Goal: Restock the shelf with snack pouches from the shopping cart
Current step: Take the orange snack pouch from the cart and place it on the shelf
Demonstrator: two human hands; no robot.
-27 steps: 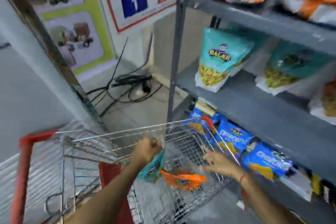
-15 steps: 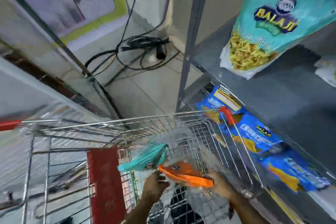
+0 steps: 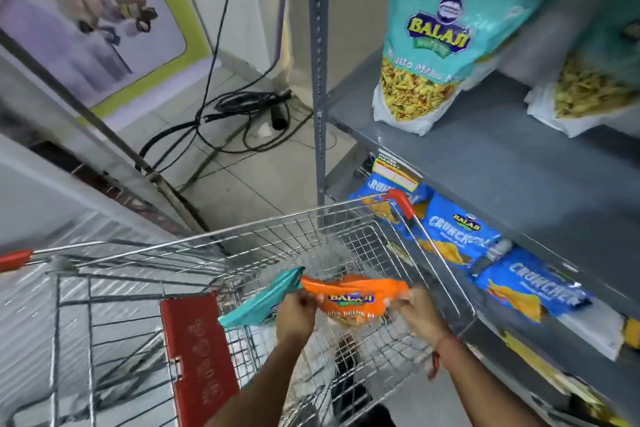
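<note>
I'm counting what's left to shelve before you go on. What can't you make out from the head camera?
- Cart floor: hidden under both hands and the orange pouch, so remaining stock is unknown.
- Teal pouch: label turned edge-on and behind the left hand.
- Right hand fingertips: tucked under the orange pouch.
- Blue bags on the lower shelf: blurred, and cut off by the shelf above.

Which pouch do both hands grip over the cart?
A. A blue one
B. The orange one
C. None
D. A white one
B: the left hand and right hand each pinch an end of the orange pouch above the shopping cart.
</note>
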